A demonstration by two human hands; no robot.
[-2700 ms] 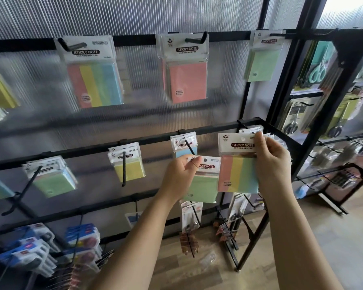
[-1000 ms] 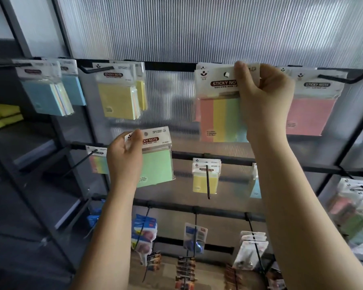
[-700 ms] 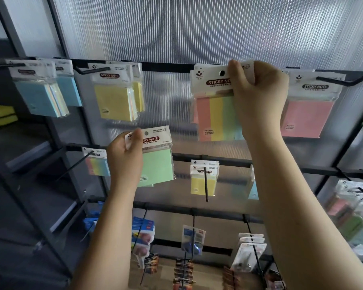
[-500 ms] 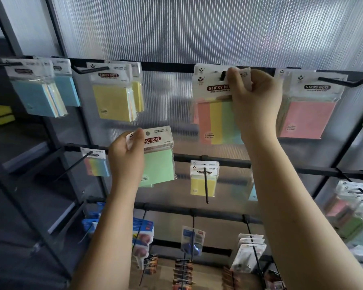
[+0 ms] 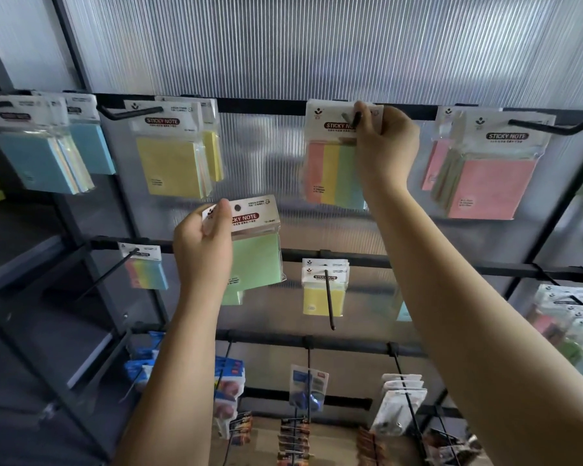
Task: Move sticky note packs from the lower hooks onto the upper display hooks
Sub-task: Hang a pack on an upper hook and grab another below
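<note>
Reaching to the upper centre-right of the head view, the right hand [image 5: 384,146] pinches the white header card of a striped pack [image 5: 330,169] of sticky notes, thumb and fingers curled round the card's right part. The grip sits right by the punched hole, probably so the person can steer that hole along the upper hook [image 5: 352,118], whose dark tip shows just in front of the card beside the fingertips. The pack seems to be threaded onto the hook already, hanging flat under the top rail [image 5: 249,104], but the hand has not let go, so the hanging step looks nearly done rather than finished.

At the centre left of the frame the left hand [image 5: 204,243] grasps a green pack [image 5: 256,253], thumb pressed across the left part of its header, the other fingers hidden behind. It is held free of any hook, upright and a little tilted, in front of the middle rail [image 5: 451,269], likely kept ready as the next one to go up.

On the top rail other packs already hang: blue packs [image 5: 44,163] at the upper left, yellow packs [image 5: 172,163] next to them, pink packs [image 5: 488,183] at the upper right. On the middle rail a small striped pack [image 5: 147,274] at the left and a small yellow pack [image 5: 322,297] at the centre wait on their long lower hooks. Below, toward the bottom of the frame, other carded goods hang, too blurred to tell what they are.
</note>
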